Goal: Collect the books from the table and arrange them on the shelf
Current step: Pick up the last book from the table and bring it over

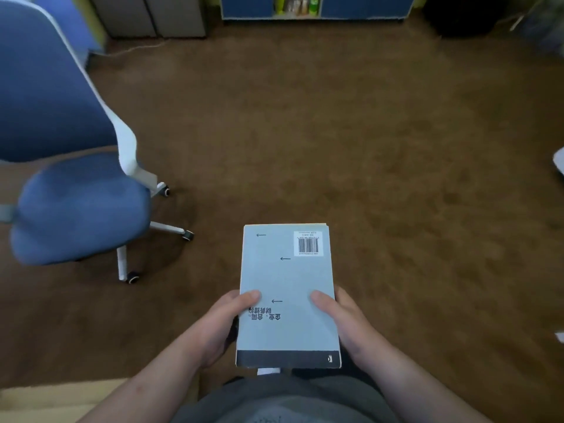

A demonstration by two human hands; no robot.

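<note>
The book (287,288) lies flat, back cover up, held in front of your waist. Its long axis points away from you toward the shelf (311,7), well apart across the floor (396,132). Your left hand (224,323) and right hand (345,325) clamp its near half, thumbs on top. Both hands are equally near.

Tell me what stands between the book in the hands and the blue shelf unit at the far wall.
Nothing visible does. Both hands, left hand and right hand, hold the book over bare brown carpet that runs to the shelf unit. The blue chair stands off to the left of that line.
</note>
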